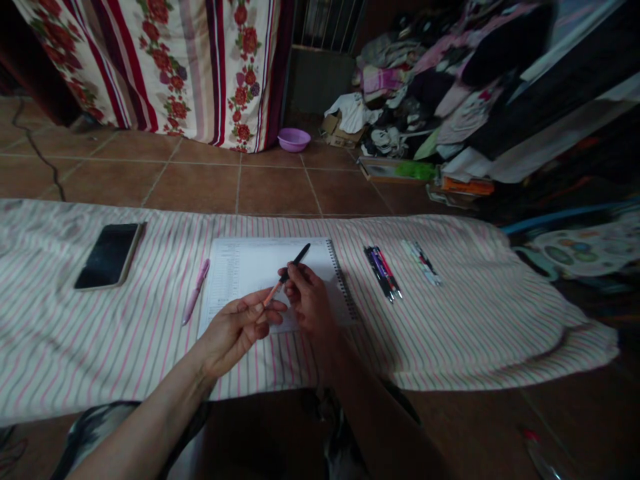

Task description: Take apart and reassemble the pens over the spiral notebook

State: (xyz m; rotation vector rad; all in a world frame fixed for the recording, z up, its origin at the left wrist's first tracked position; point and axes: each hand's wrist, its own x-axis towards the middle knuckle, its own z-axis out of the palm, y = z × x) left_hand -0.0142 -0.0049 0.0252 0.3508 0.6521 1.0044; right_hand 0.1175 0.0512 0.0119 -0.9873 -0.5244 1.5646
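Both my hands hold one pen with an orange barrel and a black cap over a spiral notebook. My left hand pinches the orange lower end, palm turned up. My right hand grips the pen near its black upper part. The notebook lies open on a striped cloth, showing a printed table. A pink pen lies just left of the notebook.
A dark phone lies on the cloth at the left. Right of the notebook lie a bunch of pens and a further pen or two. Behind are tiled floor, a purple bowl, a floral curtain and a heap of clothes.
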